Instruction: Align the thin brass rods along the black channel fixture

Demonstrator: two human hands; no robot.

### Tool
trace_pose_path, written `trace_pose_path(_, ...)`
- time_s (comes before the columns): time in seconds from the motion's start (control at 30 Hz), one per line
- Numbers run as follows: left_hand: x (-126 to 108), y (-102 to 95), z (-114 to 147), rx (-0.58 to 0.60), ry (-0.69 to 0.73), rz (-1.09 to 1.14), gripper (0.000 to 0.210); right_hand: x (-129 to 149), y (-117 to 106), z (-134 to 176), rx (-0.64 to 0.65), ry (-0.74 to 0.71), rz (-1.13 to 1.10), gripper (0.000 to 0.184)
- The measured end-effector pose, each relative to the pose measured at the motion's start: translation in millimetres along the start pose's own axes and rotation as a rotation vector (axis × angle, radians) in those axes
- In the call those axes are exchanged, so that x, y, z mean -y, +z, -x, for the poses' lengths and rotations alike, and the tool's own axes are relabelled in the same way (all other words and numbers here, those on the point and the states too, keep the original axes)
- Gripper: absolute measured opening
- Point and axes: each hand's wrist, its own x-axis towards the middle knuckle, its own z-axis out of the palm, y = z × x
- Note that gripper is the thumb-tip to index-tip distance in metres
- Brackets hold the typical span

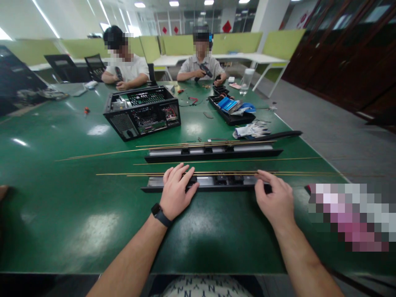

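Observation:
A long black channel-shaped strip (230, 188) with a silvery inner face lies across the table in front of me. Thin brass-coloured rods (140, 175) run along its far edge and stick out past both ends. My left hand (177, 189), wearing a black watch, rests over the strip's left part, fingers spread on the rods. At the right end my right hand (275, 198) is curled, its thumb and fingertips closed around a rod; the exact contact is partly hidden. Behind lies a second similar strip (213, 156) with more brass rods (102, 155) along it.
An open black computer case (142, 113) stands beyond the strips. Right of it are a black tray (232, 119) with blue items, white gloves (252, 130) and a clear bottle (246, 80). Two people (126, 70) sit across the green table (77, 231). A blurred patch covers something at right.

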Motion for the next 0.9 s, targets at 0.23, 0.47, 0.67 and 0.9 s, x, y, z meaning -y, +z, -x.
trace_pose_path(0.23,-0.3,-0.3,-0.3,0.002,0.001,-0.013,0.044,-4.0,-3.0,-2.9,-0.048,0.129,0.062,0.029)
trace_pose_path(0.47,-0.5,-0.7,-0.2,0.001,0.003,-0.011,0.043,-1.2,-0.1,-1.1,-0.019,0.066,0.025,0.029)
trace_pose_path(0.67,-0.5,-0.9,-0.2,0.009,-0.008,0.003,0.044,-7.1,-1.6,-3.6,-0.071,0.162,0.064,0.027)
trace_pose_path(0.9,-0.9,-1.3,-0.5,0.012,-0.006,-0.007,0.044,-0.2,-1.0,-1.1,-0.023,0.041,0.025,0.026)
